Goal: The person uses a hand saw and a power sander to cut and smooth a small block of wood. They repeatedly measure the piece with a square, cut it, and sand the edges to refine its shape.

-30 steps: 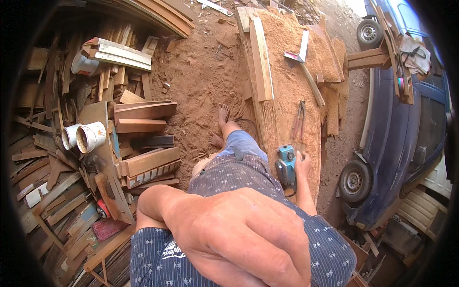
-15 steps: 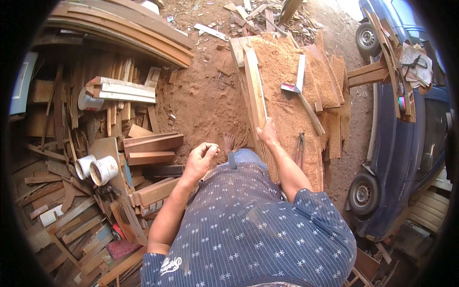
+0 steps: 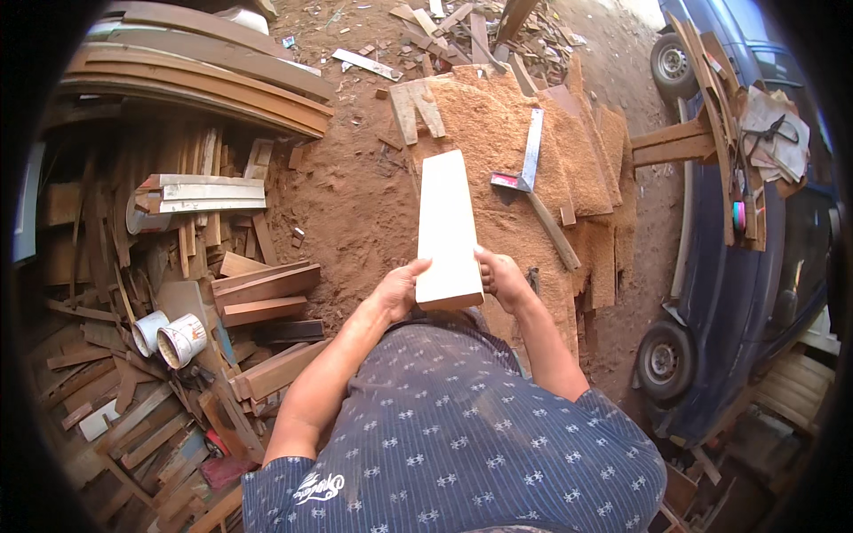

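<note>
A pale wooden board point(image 3: 449, 226) is lifted in front of my body, its broad face up and its near end close to my waist. My left hand point(image 3: 402, 289) grips its left edge near that end. On the opposite edge, my right hand point(image 3: 505, 279) is closed round the wood, some fingers hidden behind it. Beyond the board lies the sawdust-covered workbench point(image 3: 498, 115). On it rest a try square point(image 3: 531, 151) with a metal blade and a notched wooden block point(image 3: 416, 110) at the far left corner. Pincers point(image 3: 533, 279) show partly beside my right hand.
Stacked planks point(image 3: 204, 75) and many offcuts fill the left side, with two paint-stained white buckets point(image 3: 181, 342) among them. A dark blue vehicle point(image 3: 737, 293) stands at the right. Near it, a wooden rack point(image 3: 680, 142) holds papers. Reddish dirt ground point(image 3: 342, 195) lies left of the bench.
The board has been lifted off the bench's left side and turned broad face up before me. My left hand, earlier off the board, now grips it too.
</note>
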The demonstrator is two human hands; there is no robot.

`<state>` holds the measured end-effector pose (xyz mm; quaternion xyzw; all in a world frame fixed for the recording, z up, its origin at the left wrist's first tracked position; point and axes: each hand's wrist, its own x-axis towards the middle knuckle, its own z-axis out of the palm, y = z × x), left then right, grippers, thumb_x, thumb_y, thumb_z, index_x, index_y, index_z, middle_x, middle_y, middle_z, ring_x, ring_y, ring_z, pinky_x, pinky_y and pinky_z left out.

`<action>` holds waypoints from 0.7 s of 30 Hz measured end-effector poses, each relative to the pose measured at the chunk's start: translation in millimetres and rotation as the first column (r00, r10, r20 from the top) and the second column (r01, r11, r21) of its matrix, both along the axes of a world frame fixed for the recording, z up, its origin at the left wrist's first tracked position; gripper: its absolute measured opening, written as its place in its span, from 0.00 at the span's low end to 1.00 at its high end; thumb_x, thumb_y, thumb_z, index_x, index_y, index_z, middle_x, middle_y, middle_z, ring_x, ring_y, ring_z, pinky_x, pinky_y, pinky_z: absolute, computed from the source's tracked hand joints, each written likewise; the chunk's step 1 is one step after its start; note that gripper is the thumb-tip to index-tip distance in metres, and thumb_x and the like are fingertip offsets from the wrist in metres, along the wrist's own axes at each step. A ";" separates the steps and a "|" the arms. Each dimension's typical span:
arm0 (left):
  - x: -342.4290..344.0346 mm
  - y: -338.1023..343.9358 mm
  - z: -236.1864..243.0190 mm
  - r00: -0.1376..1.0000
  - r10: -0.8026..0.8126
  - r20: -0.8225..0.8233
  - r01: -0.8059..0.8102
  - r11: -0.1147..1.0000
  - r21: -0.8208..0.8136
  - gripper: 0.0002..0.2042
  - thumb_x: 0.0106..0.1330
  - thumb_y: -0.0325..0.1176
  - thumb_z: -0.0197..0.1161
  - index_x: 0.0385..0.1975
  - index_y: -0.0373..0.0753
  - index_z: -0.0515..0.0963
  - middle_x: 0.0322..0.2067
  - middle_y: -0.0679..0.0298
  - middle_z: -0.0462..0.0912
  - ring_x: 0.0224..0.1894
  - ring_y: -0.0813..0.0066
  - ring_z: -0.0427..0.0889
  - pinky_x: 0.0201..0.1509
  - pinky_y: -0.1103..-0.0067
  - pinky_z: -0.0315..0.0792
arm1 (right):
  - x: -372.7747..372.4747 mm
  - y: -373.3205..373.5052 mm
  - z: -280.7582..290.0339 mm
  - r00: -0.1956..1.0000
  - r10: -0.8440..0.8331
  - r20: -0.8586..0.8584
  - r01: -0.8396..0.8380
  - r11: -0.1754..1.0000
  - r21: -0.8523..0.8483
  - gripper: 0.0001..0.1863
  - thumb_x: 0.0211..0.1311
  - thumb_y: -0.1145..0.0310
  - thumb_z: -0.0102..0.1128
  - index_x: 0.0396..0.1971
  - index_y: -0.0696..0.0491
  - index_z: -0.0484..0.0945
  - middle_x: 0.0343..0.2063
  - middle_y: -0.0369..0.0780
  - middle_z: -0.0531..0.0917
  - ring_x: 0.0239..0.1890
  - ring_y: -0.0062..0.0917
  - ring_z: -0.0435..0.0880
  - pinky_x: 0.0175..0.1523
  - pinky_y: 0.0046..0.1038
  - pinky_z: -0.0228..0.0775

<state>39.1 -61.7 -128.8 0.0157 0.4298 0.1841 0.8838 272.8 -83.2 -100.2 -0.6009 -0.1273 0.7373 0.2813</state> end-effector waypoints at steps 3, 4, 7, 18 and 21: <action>5.7 18.3 24.1 0.988 -0.070 -0.140 0.081 0.994 0.073 0.22 0.74 0.38 0.53 0.60 0.27 0.71 0.53 0.53 0.81 0.54 0.65 0.82 0.59 0.68 0.75 | 22.1 27.3 -57.4 0.986 -0.163 0.030 0.165 0.985 -0.052 0.24 0.69 0.53 0.62 0.51 0.61 0.78 0.34 0.41 0.84 0.34 0.24 0.83 0.38 0.25 0.77; 10.8 23.0 38.1 0.981 -0.080 -0.179 0.094 0.993 0.076 0.23 0.73 0.36 0.51 0.62 0.25 0.68 0.56 0.51 0.77 0.59 0.60 0.77 0.63 0.64 0.71 | 29.4 40.2 -82.0 0.955 -0.273 0.114 0.278 0.960 -0.030 0.26 0.69 0.52 0.62 0.52 0.61 0.77 0.34 0.42 0.84 0.34 0.24 0.83 0.38 0.27 0.78; 11.9 28.1 49.1 0.948 -0.113 -0.296 0.140 0.988 0.071 0.23 0.72 0.35 0.50 0.61 0.24 0.68 0.56 0.49 0.76 0.58 0.61 0.78 0.63 0.65 0.72 | 68.3 87.1 -171.8 0.749 -0.637 0.182 0.649 0.761 -0.004 0.26 0.68 0.51 0.64 0.50 0.61 0.77 0.33 0.45 0.84 0.35 0.27 0.84 0.41 0.31 0.80; 7.9 31.6 92.9 0.971 0.091 -0.222 -0.045 0.978 0.204 0.27 0.73 0.35 0.47 0.69 0.30 0.57 0.61 0.46 0.71 0.56 0.55 0.80 0.50 0.60 0.84 | 126.4 149.8 -255.2 0.464 -0.666 0.584 0.585 0.726 0.363 0.17 0.63 0.65 0.68 0.44 0.60 0.77 0.38 0.45 0.84 0.34 0.33 0.86 0.31 0.32 0.79; 3.0 17.4 100.2 0.948 0.135 -0.288 -0.033 0.943 0.332 0.30 0.73 0.35 0.47 0.74 0.37 0.51 0.66 0.49 0.66 0.59 0.56 0.78 0.51 0.60 0.84 | 101.2 124.4 -150.5 0.492 -0.660 0.568 0.379 0.750 0.543 0.19 0.63 0.64 0.68 0.46 0.63 0.74 0.40 0.46 0.84 0.40 0.35 0.86 0.46 0.35 0.80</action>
